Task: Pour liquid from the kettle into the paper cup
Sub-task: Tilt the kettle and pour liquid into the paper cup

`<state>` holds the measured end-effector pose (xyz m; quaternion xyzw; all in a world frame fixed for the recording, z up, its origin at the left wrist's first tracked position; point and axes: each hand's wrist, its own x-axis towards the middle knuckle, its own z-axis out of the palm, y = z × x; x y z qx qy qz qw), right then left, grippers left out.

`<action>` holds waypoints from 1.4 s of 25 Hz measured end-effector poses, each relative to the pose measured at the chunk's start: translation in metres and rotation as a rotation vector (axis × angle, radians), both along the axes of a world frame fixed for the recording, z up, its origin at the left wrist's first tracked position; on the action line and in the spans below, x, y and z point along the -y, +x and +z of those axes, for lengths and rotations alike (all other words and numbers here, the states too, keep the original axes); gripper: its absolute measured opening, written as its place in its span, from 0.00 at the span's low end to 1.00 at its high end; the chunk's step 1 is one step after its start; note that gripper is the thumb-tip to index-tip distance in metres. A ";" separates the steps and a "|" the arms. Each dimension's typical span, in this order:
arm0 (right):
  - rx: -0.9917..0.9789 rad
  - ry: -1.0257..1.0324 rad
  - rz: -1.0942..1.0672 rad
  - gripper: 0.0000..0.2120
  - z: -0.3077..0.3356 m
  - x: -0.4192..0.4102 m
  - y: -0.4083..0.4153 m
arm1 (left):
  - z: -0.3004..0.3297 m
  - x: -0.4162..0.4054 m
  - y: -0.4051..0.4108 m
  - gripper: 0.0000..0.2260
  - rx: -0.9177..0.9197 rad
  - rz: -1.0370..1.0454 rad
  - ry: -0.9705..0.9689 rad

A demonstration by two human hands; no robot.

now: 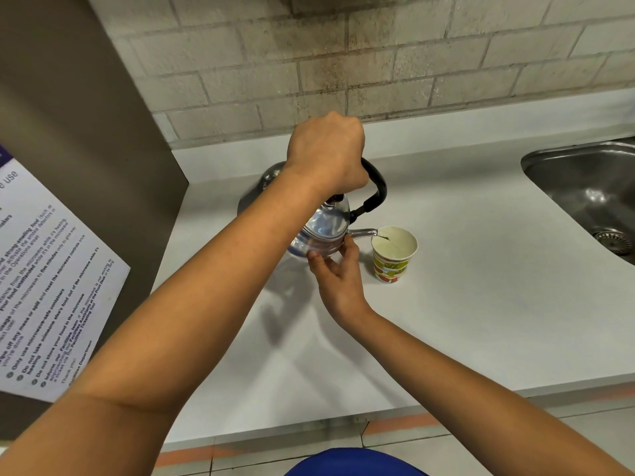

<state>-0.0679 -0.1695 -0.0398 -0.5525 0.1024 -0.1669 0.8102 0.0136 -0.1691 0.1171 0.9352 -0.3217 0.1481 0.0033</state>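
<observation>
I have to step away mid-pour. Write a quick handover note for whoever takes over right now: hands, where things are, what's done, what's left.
Left hand: closed around the black handle of the kettle, holding it tilted toward the cup.
Right hand: fingertips against the kettle's lower body, steadying it; not gripping.
Paper cup: upright on the white counter, right of the kettle, left of the sink.
Done: the spout is over the cup's rim and a thin stream is running in.
Left: fill to the wanted level (the level is hard to judge from here), tip the kettle back upright and set it down.
</observation>
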 end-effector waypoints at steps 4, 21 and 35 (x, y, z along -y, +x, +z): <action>-0.011 -0.008 0.002 0.27 -0.001 0.000 0.000 | 0.000 0.000 0.000 0.07 -0.003 0.001 0.006; -0.032 -0.016 -0.009 0.26 -0.001 0.001 0.002 | -0.001 0.003 -0.002 0.06 -0.003 -0.005 0.018; -0.120 -0.245 -0.036 0.32 -0.008 0.004 -0.005 | -0.010 -0.035 0.015 0.04 -0.137 0.061 -0.249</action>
